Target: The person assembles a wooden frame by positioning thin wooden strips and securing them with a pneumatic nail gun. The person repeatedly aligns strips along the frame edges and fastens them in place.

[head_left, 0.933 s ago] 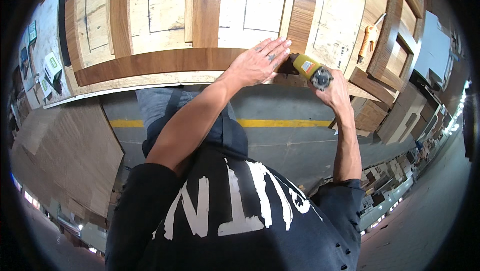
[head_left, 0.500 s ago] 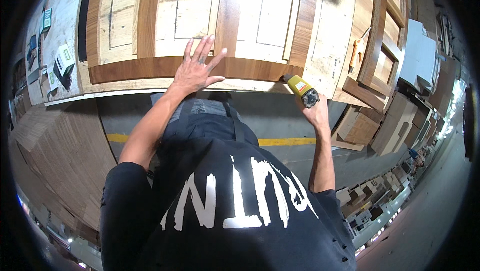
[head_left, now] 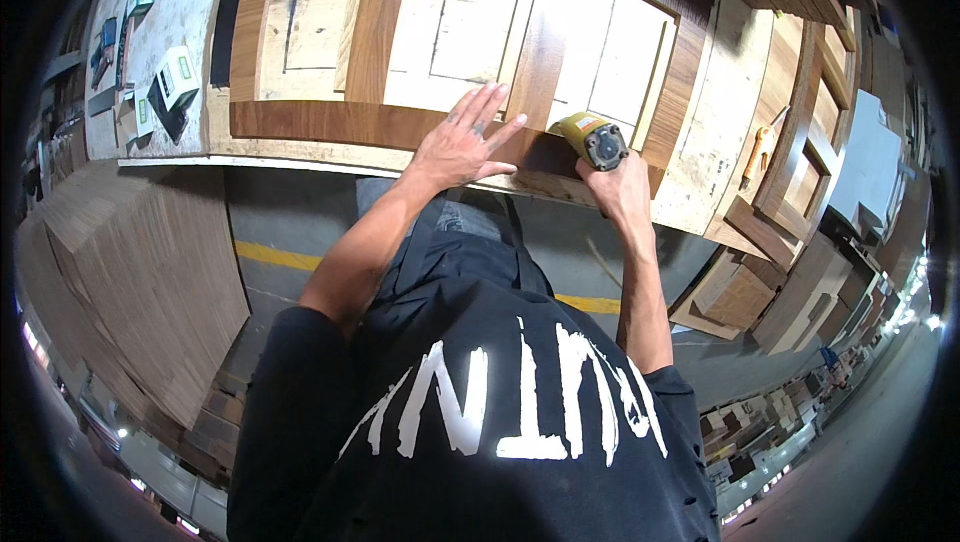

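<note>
A brown wooden frame (head_left: 320, 122) with upright bars and thin light strips inside its openings lies on the workbench. My left hand (head_left: 465, 142) rests on its near rail with the fingers spread and nothing in them. My right hand (head_left: 618, 190) is wrapped round the handle of a yellow nail gun (head_left: 590, 135) with a dark round cap. The gun's nose is over the same rail, right of the middle bar; its tip is hidden, so I cannot tell whether it touches the wood.
An orange-handled tool (head_left: 760, 154) lies on the bench at right, beside another wooden frame (head_left: 815, 132). Small boxes (head_left: 178, 79) sit at the bench's left end. Stacked wood panels (head_left: 140, 282) stand at lower left. Leaning boards (head_left: 735, 287) are at right below the bench.
The nail gun in my right hand has moved left along the near rail, closer to my left hand. My left hand stays on the rail. The whole view has shifted.
</note>
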Tool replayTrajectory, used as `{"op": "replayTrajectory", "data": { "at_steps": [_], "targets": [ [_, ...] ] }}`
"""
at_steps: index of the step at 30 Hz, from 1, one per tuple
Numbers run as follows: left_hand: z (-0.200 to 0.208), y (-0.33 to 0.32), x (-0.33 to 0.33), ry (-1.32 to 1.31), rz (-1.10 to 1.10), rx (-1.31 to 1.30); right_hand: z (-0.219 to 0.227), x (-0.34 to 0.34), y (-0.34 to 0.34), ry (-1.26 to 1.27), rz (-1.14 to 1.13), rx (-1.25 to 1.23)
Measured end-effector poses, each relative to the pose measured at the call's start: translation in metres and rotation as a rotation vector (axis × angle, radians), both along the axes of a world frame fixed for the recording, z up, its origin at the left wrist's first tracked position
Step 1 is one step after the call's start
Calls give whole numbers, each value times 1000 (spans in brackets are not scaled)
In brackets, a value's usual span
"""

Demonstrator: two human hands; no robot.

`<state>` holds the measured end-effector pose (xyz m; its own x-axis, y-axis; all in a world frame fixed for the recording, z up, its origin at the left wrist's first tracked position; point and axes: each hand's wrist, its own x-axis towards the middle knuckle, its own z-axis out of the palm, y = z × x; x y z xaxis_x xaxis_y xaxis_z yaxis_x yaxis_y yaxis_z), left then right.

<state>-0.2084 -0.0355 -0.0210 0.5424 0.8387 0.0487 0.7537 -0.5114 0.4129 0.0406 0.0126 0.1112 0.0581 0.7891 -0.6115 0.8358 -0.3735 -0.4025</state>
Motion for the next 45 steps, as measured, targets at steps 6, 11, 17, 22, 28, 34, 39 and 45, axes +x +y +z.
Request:
{"op": "replayTrajectory", "data": {
  "at_steps": [6, 11, 17, 22, 28, 34, 39, 45],
  "targets": [
    [-5, -1, 0, -45, 21, 34, -13, -7, -2, 70, 10, 48],
    [0, -1, 1, -22, 7, 16, -10, 10, -17, 109, 125, 62],
    [6, 0, -3, 30, -10, -1, -2, -13, -23, 84, 203, 64],
    [5, -1, -3, 26, -7, -14, -8, -14, -27, 49, 237, 62],
    [1, -2, -5, -3, 8, -14, -8, -17, -27, 24, 248, 77],
    [-1, -2, -4, -28, 16, -18, -10, -17, -25, 21, 254, 93],
    [1, -2, -5, -75, 28, -8, -9, -19, -23, 43, 261, 112],
    [-5, -4, -6, -105, 50, 101, -11, -33, -21, 72, 300, 115]
  ]
}}
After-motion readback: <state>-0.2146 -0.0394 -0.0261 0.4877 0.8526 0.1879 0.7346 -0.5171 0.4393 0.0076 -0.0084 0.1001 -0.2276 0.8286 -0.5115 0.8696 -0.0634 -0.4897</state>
